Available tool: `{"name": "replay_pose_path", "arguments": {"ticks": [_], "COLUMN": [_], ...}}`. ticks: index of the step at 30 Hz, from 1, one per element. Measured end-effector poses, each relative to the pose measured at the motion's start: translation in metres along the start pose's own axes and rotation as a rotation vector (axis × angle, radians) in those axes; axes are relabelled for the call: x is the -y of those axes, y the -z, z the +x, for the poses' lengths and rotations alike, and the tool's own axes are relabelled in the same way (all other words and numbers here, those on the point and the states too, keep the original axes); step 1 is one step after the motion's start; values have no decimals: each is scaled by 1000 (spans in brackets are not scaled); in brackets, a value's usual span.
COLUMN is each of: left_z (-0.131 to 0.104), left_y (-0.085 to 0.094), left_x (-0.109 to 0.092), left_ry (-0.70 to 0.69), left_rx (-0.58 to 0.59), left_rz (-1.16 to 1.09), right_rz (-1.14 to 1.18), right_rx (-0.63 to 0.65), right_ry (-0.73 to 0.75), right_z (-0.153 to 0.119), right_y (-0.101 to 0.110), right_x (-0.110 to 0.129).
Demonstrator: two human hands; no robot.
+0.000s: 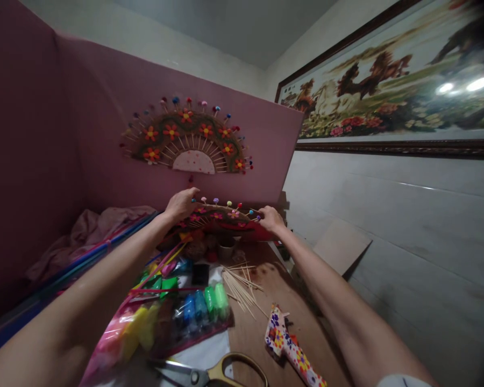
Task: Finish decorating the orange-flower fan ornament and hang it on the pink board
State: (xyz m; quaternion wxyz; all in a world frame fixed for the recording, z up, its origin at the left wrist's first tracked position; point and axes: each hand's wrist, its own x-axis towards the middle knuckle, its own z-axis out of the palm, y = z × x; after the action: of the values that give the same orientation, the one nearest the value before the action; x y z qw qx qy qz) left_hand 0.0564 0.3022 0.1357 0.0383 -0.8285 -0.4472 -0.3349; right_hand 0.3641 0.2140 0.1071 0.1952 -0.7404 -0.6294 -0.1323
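My left hand and my right hand grip the two ends of a decorative fan. It is brown, with pink flowers and thin sticks tipped with small coloured balls along its arched top. I see it at a steep slant near the far end of the table, so much of its face is hidden. Just above it, a second decorative fan with red-orange flowers and a pale half-round base is against the pink panel.
Loose wooden sticks lie on the wooden table. Nearer me are gold-handled scissors and a flower-patterned tool that resembles a glue gun. Bagged coloured clay-like packs fill the left side. A framed horse picture hangs right.
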Motion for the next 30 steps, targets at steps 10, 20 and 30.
{"name": "replay_pose_path", "arguments": {"ticks": [10,20,30], "left_z": [2,53,36], "left_y": [0,-1,-24], "left_x": [19,34,33], "left_ry": [134,220,228], "left_rx": [71,20,-52], "left_rz": [-59,-195,-122], "right_rz": [31,85,152], "right_rx": [136,108,18], "right_ry": [-92,-139,-104], "right_z": [4,50,41], "right_y": [-10,-24,-52], "right_x": [-1,-4,7]}}
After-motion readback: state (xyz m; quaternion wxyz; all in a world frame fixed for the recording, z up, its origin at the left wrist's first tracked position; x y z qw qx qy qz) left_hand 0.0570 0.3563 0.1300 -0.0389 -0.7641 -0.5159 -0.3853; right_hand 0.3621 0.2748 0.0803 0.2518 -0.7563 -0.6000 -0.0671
